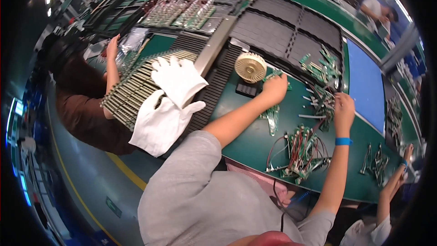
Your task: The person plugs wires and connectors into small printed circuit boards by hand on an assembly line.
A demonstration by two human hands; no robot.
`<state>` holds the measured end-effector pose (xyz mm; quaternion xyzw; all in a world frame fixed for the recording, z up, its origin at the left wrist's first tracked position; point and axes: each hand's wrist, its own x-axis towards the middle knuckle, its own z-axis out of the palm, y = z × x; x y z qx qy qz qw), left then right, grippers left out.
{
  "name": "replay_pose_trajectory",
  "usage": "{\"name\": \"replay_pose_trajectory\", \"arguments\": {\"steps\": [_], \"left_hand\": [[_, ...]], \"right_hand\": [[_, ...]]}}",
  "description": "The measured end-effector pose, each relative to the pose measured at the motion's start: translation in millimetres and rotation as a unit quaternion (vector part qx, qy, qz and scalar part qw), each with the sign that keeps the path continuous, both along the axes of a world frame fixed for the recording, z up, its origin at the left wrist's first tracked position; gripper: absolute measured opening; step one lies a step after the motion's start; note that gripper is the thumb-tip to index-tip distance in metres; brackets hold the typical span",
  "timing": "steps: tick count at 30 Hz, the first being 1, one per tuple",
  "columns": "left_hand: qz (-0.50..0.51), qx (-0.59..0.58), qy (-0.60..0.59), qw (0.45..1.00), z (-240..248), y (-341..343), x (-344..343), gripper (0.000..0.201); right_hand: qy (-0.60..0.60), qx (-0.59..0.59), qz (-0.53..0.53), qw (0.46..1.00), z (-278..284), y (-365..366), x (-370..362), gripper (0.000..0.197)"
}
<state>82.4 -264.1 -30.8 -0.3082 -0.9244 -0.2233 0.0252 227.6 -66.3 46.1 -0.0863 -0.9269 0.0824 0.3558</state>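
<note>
Curling the left hand (275, 89) over green circuit boards (272, 120) just beside a beige round fan (250, 67) on a black base (247, 88), hiding the fingertips too much to tell a firm pinch from a loose touch. Bringing the thumb and fingertips of the right hand (344, 109) close together at the right edge of a heap of wired boards (322, 105), showing too little to tell of anything pinched between. Wearing a blue wristband (343, 141) on the right wrist and a gray shirt (191, 191). Working above a green tabletop (236, 130), reaching past a second cluster of boards with red wires (300, 152) between the forearms. Facing a black divided tray (268, 23) beyond the hands and a blue mat (364, 86) to its right. Having white gloves (159, 123) at the left, overlapping rows of slim boards (129, 95) in this view. Working between co-workers, including a brown-clad person (86, 109) at far left and a bare-armed person (387, 193) at right.
</note>
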Motion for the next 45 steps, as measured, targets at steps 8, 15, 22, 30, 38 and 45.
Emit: {"name": "replay_pose_trajectory", "arguments": {"steps": [8,15,22,30,38,45], "left_hand": [[-0.017,0.019,-0.002,1.000,13.9,-5.9,-2.2,0.029],[-0.123,0.179,-0.048,0.975,42.5,-2.9,-0.7,0.034],[-0.197,0.372,-0.383,0.822,68.3,2.0,9.9,0.020],[-0.177,0.419,-0.628,0.632,70.0,0.9,22.7,0.017],[-0.268,0.435,-0.624,0.591,80.3,-5.2,34.9,0.006],[-0.300,0.432,-0.605,0.598,97.7,-4.5,59.9,0.028]], "right_hand": [[0.098,-0.237,0.000,0.966,18.9,44.7,-15.5,0.021],[0.107,-0.260,-0.021,0.959,25.2,48.1,0.9,0.026],[0.216,-0.393,0.061,0.891,46.7,36.6,7.5,0.028],[0.261,-0.451,0.092,0.849,53.8,37.1,15.1,0.029],[0.312,-0.433,0.190,0.824,79.2,18.3,22.6,0.032],[0.235,-0.481,0.194,0.822,99.0,-38.7,66.7,0.032]]}}
